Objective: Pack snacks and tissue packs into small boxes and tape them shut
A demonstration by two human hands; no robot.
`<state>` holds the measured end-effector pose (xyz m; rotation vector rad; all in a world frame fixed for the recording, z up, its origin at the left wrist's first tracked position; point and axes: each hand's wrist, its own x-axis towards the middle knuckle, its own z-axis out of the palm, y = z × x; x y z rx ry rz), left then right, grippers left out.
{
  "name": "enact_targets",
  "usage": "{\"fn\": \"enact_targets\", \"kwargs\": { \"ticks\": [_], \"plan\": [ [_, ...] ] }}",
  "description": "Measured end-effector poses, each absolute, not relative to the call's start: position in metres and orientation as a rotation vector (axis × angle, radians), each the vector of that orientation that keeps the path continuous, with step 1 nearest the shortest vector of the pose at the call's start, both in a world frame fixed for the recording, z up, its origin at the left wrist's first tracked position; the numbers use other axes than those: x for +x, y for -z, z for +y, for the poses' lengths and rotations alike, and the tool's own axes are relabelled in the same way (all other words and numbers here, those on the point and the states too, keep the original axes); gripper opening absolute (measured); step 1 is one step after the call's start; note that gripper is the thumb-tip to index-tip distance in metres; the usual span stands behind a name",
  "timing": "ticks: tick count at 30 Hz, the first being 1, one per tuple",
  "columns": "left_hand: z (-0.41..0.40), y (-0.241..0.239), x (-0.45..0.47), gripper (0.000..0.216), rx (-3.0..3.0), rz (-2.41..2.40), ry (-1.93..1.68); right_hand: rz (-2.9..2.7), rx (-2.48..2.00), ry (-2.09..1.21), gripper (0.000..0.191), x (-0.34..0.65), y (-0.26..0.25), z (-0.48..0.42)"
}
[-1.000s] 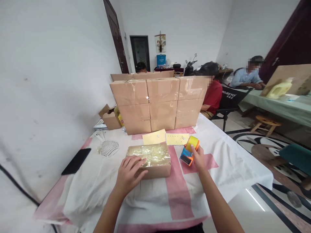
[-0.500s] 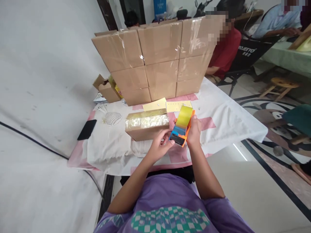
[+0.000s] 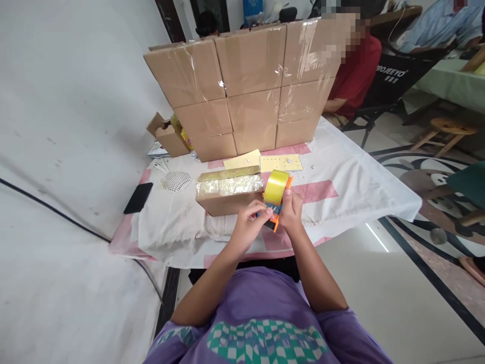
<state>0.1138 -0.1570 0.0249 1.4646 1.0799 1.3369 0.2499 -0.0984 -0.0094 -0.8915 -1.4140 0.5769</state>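
My right hand [image 3: 291, 210] grips an orange and blue tape dispenser [image 3: 278, 222] by its right side. On it sits a roll of yellowish packing tape [image 3: 276, 186]. My left hand [image 3: 250, 220] is closed in a pinch at the front of the dispenser, thumb and fingers on the tape there; the exact hold is partly hidden. Just left of the dispenser, a small cardboard box [image 3: 227, 203] lies on the table, with shiny clear tape across its top. The left hand is close to the box's right front corner.
Stacked cardboard boxes [image 3: 250, 91] form a wall at the back of the cloth-covered table [image 3: 371, 194]. Yellow cards [image 3: 281, 163] lie before it. At left are a white perforated item [image 3: 178, 181], a black phone-like slab [image 3: 138, 198] and an opened carton [image 3: 172, 139]. A person in red [image 3: 358, 76] sits behind.
The dispenser has turned and shifted slightly left, its roll now facing me more. My left thumb has moved up from its front edge onto the tape area.
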Motion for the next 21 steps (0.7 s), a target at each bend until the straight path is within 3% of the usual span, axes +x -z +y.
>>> {"fn": "enact_targets", "kwargs": {
  "ticks": [6, 13, 21],
  "plan": [
    [-0.162, -0.032, 0.113, 0.039, 1.565, 1.248, -1.244, -1.259, -0.966, -0.511, 0.057, 0.256, 0.007, -0.081],
    [-0.174, -0.014, 0.107, 0.049, 1.387, 1.159, -1.043, -0.929, -0.872, -0.725, 0.057, 0.274, -0.014, -0.040],
    [-0.168, 0.009, 0.101, 0.048, 1.506, 1.225, -1.010, -0.887, -0.815, -0.828, 0.050, 0.255, -0.040, -0.072]
  ]
}}
